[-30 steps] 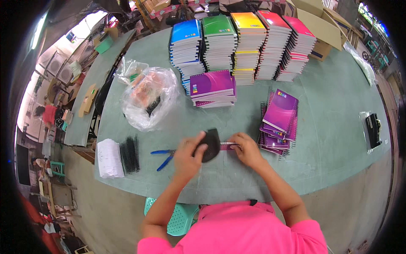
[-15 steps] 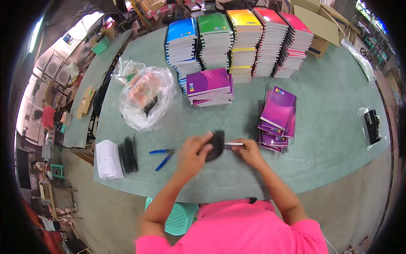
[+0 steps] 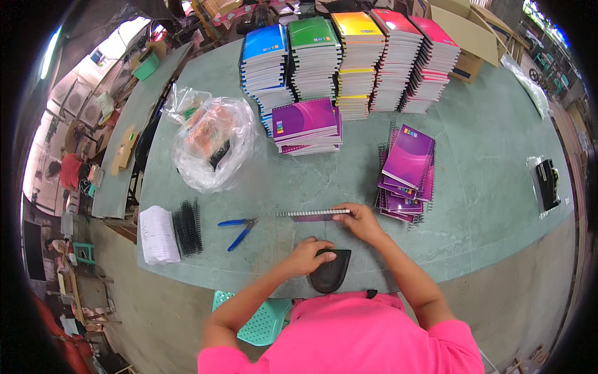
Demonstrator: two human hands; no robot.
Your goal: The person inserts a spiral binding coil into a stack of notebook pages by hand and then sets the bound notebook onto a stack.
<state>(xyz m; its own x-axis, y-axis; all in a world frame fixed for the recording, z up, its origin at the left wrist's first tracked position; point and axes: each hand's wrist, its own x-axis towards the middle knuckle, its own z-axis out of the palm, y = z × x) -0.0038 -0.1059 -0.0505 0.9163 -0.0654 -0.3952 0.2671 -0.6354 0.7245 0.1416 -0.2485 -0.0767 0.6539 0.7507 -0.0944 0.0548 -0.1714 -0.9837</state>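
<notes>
In my right hand (image 3: 359, 222) is a notebook (image 3: 314, 215), its right end pinched between closed fingers. It stands edge-on, and a dark coil runs along its spine and sticks out past the left end. My left hand (image 3: 310, 255), nearer my body, grips a flat black piece (image 3: 330, 274) with one straight side and a rounded one, close to the table's front edge. Blue-handled pliers (image 3: 240, 232) lie splayed to the left of my hands. Beyond my right hand is a stack of purple coil-bound notebooks (image 3: 408, 159).
Loose black coils (image 3: 188, 229) lie beside a white roll (image 3: 158, 235) at the left. A clear plastic bag (image 3: 212, 168) sits behind them. Tall stacks of coloured notebooks (image 3: 311, 31) and a purple pile (image 3: 303, 118) stand at the back. A packaged black tool (image 3: 547, 185) lies far right.
My left hand has drawn the black piece away from the notebook, toward my body. The notebook's coiled spine, mostly covered before, now shows. My right hand keeps its hold.
</notes>
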